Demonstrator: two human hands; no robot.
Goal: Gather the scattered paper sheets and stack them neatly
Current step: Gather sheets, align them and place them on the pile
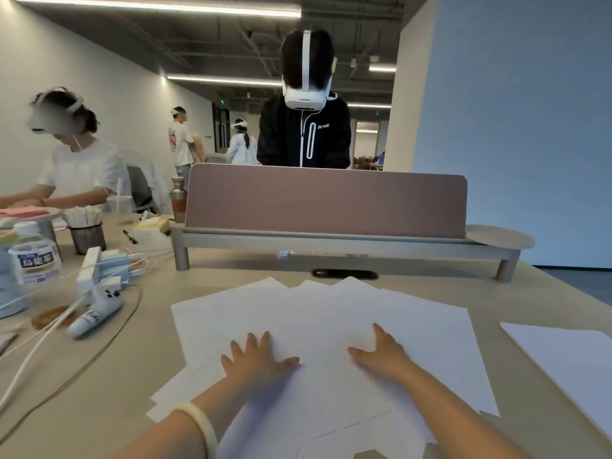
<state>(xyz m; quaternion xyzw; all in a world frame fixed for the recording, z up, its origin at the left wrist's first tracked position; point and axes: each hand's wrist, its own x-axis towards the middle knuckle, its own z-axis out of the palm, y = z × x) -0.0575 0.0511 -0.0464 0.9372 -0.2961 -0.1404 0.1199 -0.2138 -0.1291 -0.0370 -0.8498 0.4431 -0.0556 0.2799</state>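
Beige smooth tabletop (pixel 99 409) carries thin white paper sheets (pixel 331 313), fanned and overlapping at crooked angles right in front of the person; their number cannot be told. Two hands, left hand (pixel 256 359) and right hand (pixel 384 354), lie flat on them, fingers spread, pinching nothing. One separate white paper (pixel 563 359) lies apart at the right. Behind stands a mauve round-cornered divider (pixel 324 200) in an office with white walls; four headset wearers are in view.
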